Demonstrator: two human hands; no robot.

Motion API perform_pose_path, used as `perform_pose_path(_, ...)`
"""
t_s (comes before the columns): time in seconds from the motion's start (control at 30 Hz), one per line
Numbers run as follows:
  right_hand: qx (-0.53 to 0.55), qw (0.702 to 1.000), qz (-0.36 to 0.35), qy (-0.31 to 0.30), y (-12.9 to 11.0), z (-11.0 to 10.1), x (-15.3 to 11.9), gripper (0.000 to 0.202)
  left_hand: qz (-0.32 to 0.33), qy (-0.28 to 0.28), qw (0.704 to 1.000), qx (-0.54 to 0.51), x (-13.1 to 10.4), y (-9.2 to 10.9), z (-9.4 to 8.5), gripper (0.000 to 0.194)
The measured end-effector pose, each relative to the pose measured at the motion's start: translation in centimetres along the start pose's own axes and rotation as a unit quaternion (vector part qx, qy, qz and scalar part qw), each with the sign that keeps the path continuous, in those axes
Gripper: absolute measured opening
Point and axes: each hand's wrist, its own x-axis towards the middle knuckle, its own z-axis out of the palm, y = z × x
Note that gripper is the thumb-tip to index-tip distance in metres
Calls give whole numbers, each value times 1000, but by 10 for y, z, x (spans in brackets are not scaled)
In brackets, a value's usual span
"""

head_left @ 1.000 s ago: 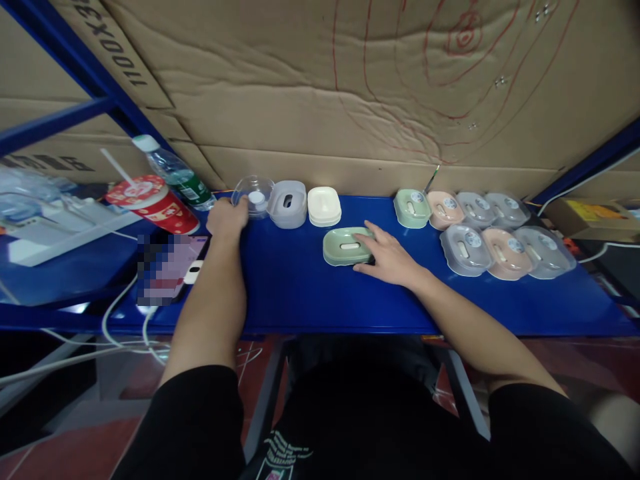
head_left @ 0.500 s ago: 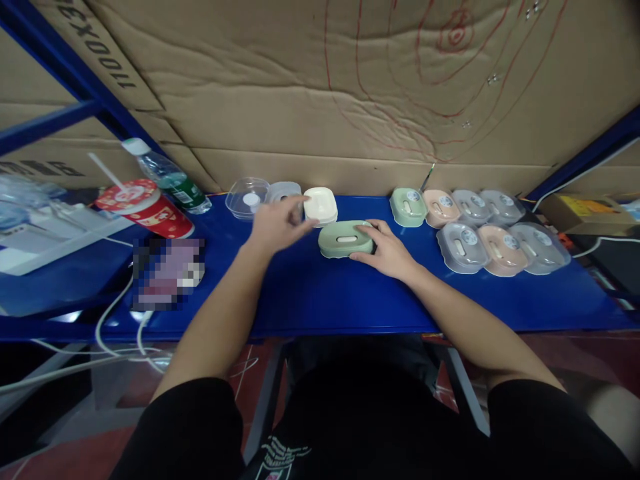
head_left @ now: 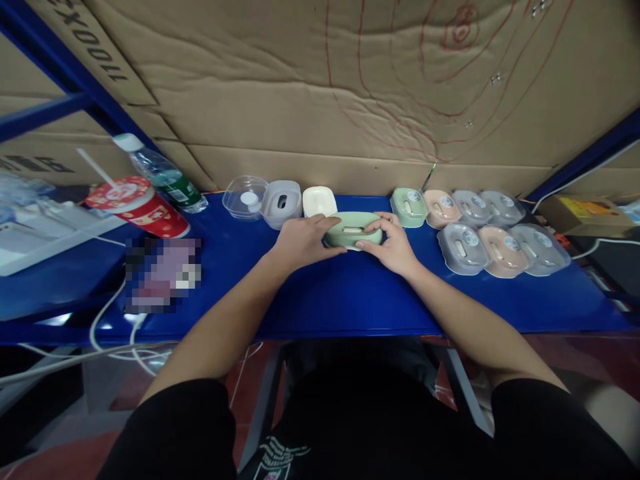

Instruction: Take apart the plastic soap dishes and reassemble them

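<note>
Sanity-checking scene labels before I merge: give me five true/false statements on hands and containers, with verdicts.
1. The left hand and right hand are both on the middle green container. True.
2. The clear tray is left of the slotted grey container. True.
3. The slotted grey container is in the right hand. False: it stands on the table, untouched.
4. The red cup is right of both hands. False: it is at the far left, near the bottle.
5. The containers grouped at the right number four. False: there are seven.
</note>
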Motion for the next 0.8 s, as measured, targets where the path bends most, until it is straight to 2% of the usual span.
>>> perform_pose_path(0.1,23,999,-1,29,-1,-1,1,47,10,23,1000,-8,0,-1,-1,69)
perform_pose_path(0.2,34,998,1,50,-1,-1,1,54,36,37,998,-35,0,-5,1,50)
perform_pose_path(0.33,71,997,1,39,0,-3,1,85,17,85,994,-70,1,-12,-1,40)
perform_pose_path(0.43,24,1000,-19,0,-3,-7,1,96,-89,168,977,-95,2,-26,-9,35)
perform_pose_path(0.5,-42,997,-48,-42,-6,-10,0,89,-183,226,950,-114,2,-41,-15,32)
perform_pose_path(0.57,-95,989,-69,-89,-8,-11,-2,79,-260,259,922,-118,2,-58,-20,31)
perform_pose_path(0.67,-137,977,-65,-152,-7,-8,-6,70,-334,234,909,-87,1,-79,-25,30)
perform_pose_path(0.8,-162,964,-60,-200,-5,-3,-9,66,-390,164,904,-55,-1,-91,-27,33)
